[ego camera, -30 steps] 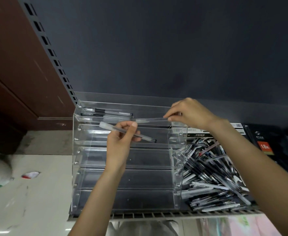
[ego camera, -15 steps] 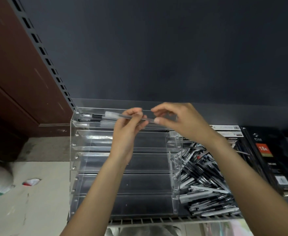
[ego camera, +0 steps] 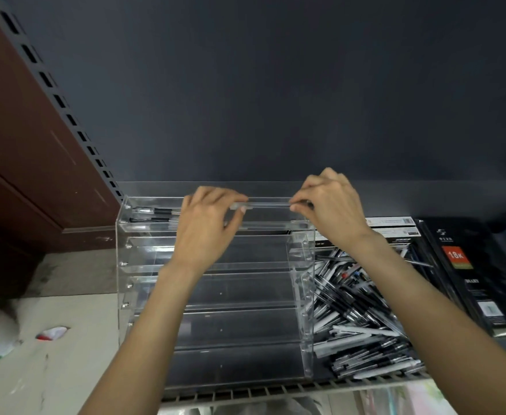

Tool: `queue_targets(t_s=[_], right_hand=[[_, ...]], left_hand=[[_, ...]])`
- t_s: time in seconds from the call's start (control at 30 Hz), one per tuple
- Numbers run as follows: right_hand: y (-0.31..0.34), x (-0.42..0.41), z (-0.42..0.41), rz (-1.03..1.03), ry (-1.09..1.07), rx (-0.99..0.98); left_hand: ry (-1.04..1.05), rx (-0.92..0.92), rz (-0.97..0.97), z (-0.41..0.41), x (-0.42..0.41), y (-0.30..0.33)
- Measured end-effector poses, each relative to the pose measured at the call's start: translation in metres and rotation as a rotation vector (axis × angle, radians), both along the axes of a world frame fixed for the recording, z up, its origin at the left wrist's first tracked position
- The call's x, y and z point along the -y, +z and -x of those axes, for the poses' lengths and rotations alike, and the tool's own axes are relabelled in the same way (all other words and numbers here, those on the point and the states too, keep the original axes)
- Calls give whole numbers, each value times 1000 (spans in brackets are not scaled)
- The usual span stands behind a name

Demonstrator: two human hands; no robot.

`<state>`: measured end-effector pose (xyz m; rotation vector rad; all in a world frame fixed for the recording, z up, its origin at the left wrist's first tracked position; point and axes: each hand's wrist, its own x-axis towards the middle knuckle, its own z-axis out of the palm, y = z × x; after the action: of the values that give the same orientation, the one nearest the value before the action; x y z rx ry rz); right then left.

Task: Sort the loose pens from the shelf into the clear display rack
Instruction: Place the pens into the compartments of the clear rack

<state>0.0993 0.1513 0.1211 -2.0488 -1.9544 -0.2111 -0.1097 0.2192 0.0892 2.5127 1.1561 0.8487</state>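
Two bare hands reach up from the bottom of the frame to the top of a clear display rack point(ego camera: 301, 256) in the middle of the picture. The left hand point(ego camera: 206, 229) has its fingers curled, thumb and fingertips pinching one end of a frosted pen point(ego camera: 263, 204). The right hand point(ego camera: 332, 208) pinches the other end between thumb and forefinger, the remaining fingers bent above. The pen lies level between the two hands, just over the rack's topmost tier.

The rack is stepped, with several long clear troughs one below the other. In the top tier, left of the left hand, lie a few black-grip pens point(ego camera: 156, 214); how many is hard to tell. The lower troughs show only clear plastic and the dark shelf behind.

Just right of the rack, touching its side wall, a heap of loose pens point(ego camera: 362, 319) lies crisscrossed on the wire shelf point(ego camera: 245, 392), mostly black and white, a few with red or blue tips. Further right stands a black packet point(ego camera: 467, 274) with an orange label reading 18K. A dark panel fills the upper frame; a brown door sits at upper left
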Motion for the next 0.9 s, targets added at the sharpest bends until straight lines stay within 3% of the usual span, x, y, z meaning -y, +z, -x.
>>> queue_targets(t_s=[0.27, 0.5, 0.77, 0.9], right_hand=[[-3, -8, 2, 239, 87, -44], [-12, -3, 3, 266, 110, -16], [-24, 12, 13, -101, 10, -102], [-17, 46, 12, -329, -68, -222]], left_hand=[[-12, -172, 46, -1, 6, -10], [-39, -234, 77, -5, 4, -10], [-52, -197, 26, -15, 6, -10], [-80, 163, -154, -31, 28, 3]])
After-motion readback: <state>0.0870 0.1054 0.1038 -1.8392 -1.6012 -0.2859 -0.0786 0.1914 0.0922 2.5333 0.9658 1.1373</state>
